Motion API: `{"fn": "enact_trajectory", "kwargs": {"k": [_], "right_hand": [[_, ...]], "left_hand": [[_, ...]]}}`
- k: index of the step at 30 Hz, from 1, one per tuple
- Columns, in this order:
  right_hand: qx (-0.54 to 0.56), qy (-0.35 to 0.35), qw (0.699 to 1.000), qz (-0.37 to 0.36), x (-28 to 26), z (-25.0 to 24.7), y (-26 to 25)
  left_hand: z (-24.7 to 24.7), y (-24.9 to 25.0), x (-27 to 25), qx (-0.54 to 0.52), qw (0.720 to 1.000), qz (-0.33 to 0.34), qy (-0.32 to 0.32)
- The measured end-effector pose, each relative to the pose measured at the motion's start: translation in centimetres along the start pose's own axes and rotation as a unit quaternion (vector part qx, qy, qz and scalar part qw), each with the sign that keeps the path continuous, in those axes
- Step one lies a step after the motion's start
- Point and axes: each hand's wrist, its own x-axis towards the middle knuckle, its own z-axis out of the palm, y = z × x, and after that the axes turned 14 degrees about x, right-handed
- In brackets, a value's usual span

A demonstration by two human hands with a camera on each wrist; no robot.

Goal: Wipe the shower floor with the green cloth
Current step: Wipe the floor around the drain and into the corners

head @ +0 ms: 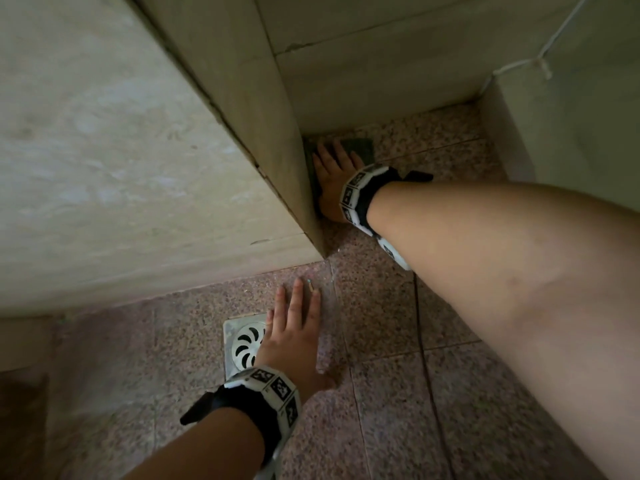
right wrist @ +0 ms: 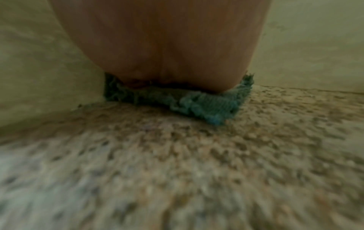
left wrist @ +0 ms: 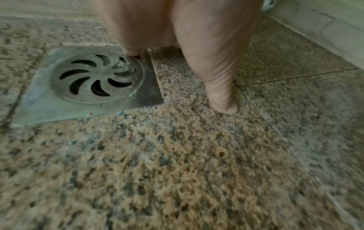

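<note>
The green cloth (head: 360, 147) lies flat on the speckled pink shower floor (head: 433, 161), tucked into the far corner where two beige tiled walls meet. My right hand (head: 332, 174) presses down on it with straight, spread fingers; the cloth (right wrist: 197, 101) shows bunched under my palm (right wrist: 167, 46) in the right wrist view. My left hand (head: 294, 327) rests flat on the floor nearer me, fingers straight, holding nothing. Its thumb (left wrist: 220, 93) touches the floor (left wrist: 177, 155) beside the drain.
A square metal floor drain (head: 242, 344) with curved slots sits just left of my left hand, also the drain (left wrist: 92, 79) close up. A beige tiled wall corner (head: 294, 202) juts out between my hands. A white cord (head: 540, 60) hangs at the top right.
</note>
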Motion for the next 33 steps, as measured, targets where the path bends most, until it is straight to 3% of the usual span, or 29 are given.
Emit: {"fn": "enact_trajectory", "kwargs": {"k": [6,13,17,24,30,33], "right_hand": [[0.003,-0.009,1.000,-0.027,-5.7,1.5,-1.1],[0.013,-0.005,0.997,-0.079,-17.9,8.5,-2.6],[0.013,-0.011,0.999,-0.048,-22.5,12.1,-3.9],[0.073,0.119,0.981,0.134,-19.8,10.2,-1.9],[0.045,0.110,0.986,0.115,-18.3,10.3,-2.0],[0.035,0.061,0.997,0.015,-19.5,11.9,-5.8]], "left_hand": [[-0.1,-0.2,0.1,0.001,1.000,0.001,0.006],[-0.4,0.2,0.0,0.024,1.000,-0.012,0.005],[-0.3,0.4,0.0,0.024,0.999,-0.016,0.016],[0.8,0.1,-0.7,-0.008,0.999,-0.032,0.039],[1.7,0.2,-1.7,-0.060,0.996,-0.058,0.043],[2.2,0.2,-2.3,-0.092,0.991,-0.073,0.071]]}}
